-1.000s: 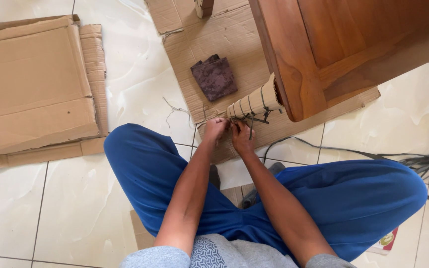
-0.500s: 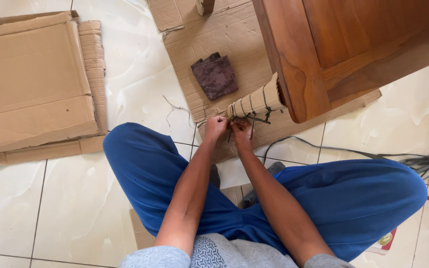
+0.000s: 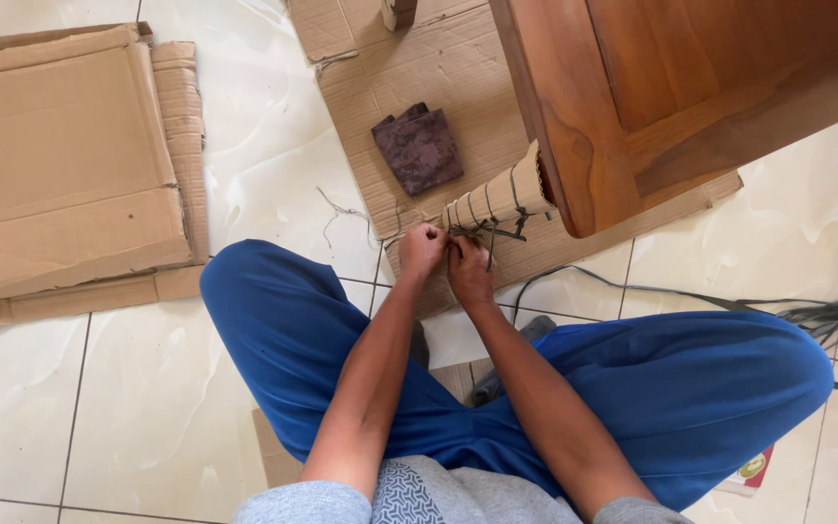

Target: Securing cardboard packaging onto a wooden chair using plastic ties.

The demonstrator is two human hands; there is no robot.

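**Two hands knotting a strap at a cardboard-wrapped furniture leg**

I see both hands closed at the same spot. My left hand (image 3: 422,248) has its grip clenched on the dark strap (image 3: 493,231), fingers curled tight, and my right hand (image 3: 469,270) pinches the same strap just beside it; the two hands touch. The strap's loose ends cross right at the near end of the cardboard wrap (image 3: 499,199), one roll of corrugated card bound by several turns of dark strap, which I cannot count exactly. That wrap covers the foot of one wooden furniture piece (image 3: 671,97), lying tilted at the upper right.

The wrap rests on one flattened cardboard sheet (image 3: 419,68) spread on the tiled floor (image 3: 273,146). On that sheet, near the wrap, lies one dark folded cloth (image 3: 419,148). A bundle of loose strapping (image 3: 826,315) trails across the floor at the right, behind the right knee. At the far left, well apart, sits one stack of flat cardboard (image 3: 70,165). Two legs in blue trousers (image 3: 691,388) are crossed below the hands.
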